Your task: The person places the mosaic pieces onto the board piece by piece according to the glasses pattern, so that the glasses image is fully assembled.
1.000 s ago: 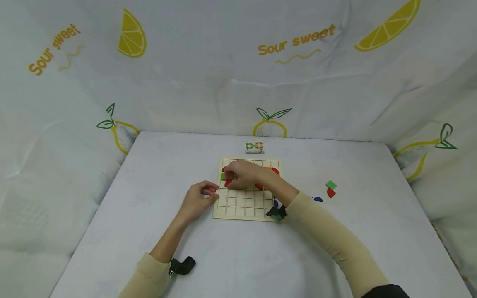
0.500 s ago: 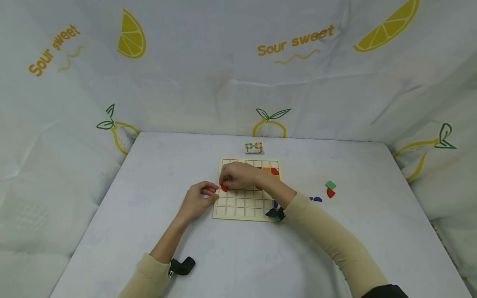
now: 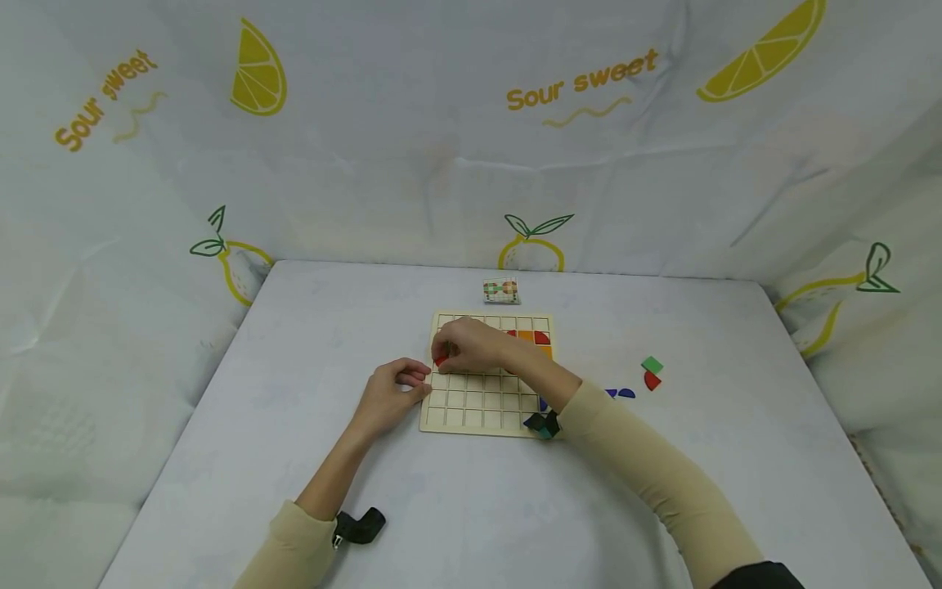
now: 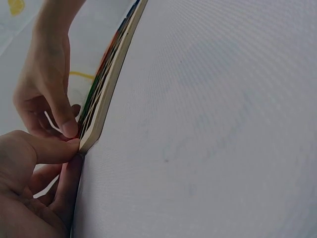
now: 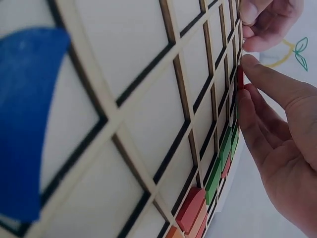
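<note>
My right hand [image 3: 471,343] reaches over the left part of a wooden grid board [image 3: 482,421]. Its thumb and fingers pinch a small red piece [image 5: 240,77] at the board's left edge; the fingers partly hide its shape. My left hand [image 3: 397,391] lies beside that edge, its fingertips touching the board's rim. In the right wrist view, green pieces [image 5: 213,181] and a red piece [image 5: 190,209] sit in grid cells. An orange piece [image 3: 526,335] and a red one [image 3: 541,338] show at the board's upper right. A large blue piece [image 5: 27,119] is close to that camera.
A small pattern card [image 3: 501,290] lies behind the board. To the right are a loose green square [image 3: 652,365], a red quarter-round piece [image 3: 652,380] and a blue half-round piece [image 3: 626,393]. The right wrist's dark camera [image 3: 550,423] hangs over the board's lower right.
My right hand moved the red piece left to the board's left edge, then slightly away from me. My left hand stays in place.
</note>
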`<state>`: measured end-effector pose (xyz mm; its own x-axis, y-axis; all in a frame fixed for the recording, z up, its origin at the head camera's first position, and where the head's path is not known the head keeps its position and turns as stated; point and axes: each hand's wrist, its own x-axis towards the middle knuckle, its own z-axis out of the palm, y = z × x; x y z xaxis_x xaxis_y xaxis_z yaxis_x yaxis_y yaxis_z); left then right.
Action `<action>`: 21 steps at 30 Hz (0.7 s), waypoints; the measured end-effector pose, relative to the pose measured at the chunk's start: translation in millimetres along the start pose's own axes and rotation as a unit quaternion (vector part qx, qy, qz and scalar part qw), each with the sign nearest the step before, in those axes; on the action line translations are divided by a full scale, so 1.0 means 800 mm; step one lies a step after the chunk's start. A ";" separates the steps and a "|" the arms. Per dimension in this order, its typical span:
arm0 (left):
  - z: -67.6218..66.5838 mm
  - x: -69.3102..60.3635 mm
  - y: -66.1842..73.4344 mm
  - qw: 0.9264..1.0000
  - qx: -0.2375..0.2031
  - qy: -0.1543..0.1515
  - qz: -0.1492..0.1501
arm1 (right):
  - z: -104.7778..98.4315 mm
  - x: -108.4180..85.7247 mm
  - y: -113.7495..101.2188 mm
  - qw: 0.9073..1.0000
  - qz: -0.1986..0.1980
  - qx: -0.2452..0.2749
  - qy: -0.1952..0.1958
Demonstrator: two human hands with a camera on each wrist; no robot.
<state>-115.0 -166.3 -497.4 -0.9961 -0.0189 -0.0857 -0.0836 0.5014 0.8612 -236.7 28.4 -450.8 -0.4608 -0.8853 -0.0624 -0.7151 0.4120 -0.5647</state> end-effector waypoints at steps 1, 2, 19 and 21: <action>0.000 0.000 -0.001 1.000 0.000 0.000 0.000 | 0.000 0.000 0.001 1.000 0.002 0.004 0.001; 0.000 0.000 -0.001 1.000 0.000 0.000 0.001 | 0.001 0.001 0.001 1.000 0.005 0.007 0.002; -0.002 0.000 -0.001 1.000 0.000 0.000 0.011 | 0.004 0.006 0.000 1.000 0.002 -0.006 -0.016; -0.002 0.000 -0.001 1.000 0.000 -0.001 0.012 | 0.004 0.006 -0.003 1.000 0.005 -0.013 -0.014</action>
<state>-115.0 -168.2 -497.4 -0.9978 -0.0053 -0.0653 -0.0592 0.5012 0.8633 -236.0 22.5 -452.4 -0.4536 -0.8866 -0.0904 -0.7241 0.4258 -0.5426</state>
